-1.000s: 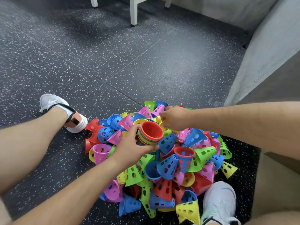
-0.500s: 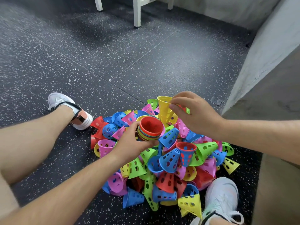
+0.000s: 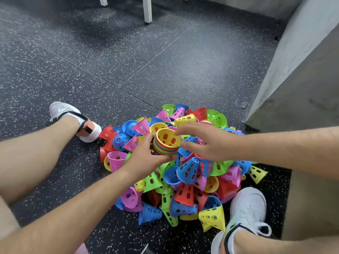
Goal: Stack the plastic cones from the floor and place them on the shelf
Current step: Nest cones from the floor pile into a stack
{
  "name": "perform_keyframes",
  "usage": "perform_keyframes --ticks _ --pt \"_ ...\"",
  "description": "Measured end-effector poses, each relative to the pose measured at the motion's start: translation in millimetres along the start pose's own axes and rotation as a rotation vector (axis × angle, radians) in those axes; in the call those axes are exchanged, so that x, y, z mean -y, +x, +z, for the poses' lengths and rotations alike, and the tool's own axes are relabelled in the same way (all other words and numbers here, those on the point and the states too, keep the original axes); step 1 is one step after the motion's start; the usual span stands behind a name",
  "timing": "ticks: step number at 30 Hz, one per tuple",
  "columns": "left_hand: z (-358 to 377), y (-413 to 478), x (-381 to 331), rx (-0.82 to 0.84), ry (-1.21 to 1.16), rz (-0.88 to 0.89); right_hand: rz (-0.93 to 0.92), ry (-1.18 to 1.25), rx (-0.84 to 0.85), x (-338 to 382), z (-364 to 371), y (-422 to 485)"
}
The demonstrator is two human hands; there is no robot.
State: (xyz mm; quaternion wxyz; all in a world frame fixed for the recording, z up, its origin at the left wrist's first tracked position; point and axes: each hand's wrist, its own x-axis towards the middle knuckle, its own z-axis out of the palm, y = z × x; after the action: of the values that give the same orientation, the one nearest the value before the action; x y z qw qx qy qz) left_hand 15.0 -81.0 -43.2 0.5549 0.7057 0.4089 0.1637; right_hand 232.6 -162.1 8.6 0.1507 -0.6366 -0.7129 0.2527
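Observation:
A heap of loose plastic cones (image 3: 185, 176) in red, blue, yellow, green and pink lies on the dark speckled floor between my feet. My left hand (image 3: 145, 156) grips a nested stack of cones (image 3: 166, 143) held mouth-up over the heap. A yellow cone sits innermost in that stack. My right hand (image 3: 205, 142) hovers just right of the stack with its fingers spread and relaxed, holding nothing; its fingertips are at the stack's rim. No shelf is in view.
My left shoe (image 3: 77, 121) lies at the heap's left, my right shoe (image 3: 244, 215) at its lower right. A grey wall corner (image 3: 293, 76) rises on the right. White furniture legs (image 3: 147, 10) stand at the far top. Bare floor stretches behind the heap.
My right hand lifted a yellow cone from the heap, set it into the stack in my left hand, and let go. The stack's inner cone was red before, yellow now.

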Motion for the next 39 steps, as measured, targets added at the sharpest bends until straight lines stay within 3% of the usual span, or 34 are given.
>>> perform_keyframes --ticks 4,10,14,23,32,39 --pt "0 -6 11 0.029 0.034 -0.047 0.07 -0.115 0.065 -21 0 0" --pt "-4 -11 25 0.056 0.046 -0.071 -0.088 -0.637 0.397 -40 16 17" --pt "-11 -10 34 0.048 0.058 -0.08 -0.251 -0.896 0.506 -30 24 43" --pt "-22 -4 43 0.039 0.038 -0.095 -0.409 -1.218 0.727 -4 30 84" --pt "-23 -3 42 0.03 0.009 -0.096 -0.299 -1.053 0.587 -6 -9 74" --pt "-20 -4 42 0.029 0.009 -0.095 -0.071 -0.338 0.186 -20 -38 39"
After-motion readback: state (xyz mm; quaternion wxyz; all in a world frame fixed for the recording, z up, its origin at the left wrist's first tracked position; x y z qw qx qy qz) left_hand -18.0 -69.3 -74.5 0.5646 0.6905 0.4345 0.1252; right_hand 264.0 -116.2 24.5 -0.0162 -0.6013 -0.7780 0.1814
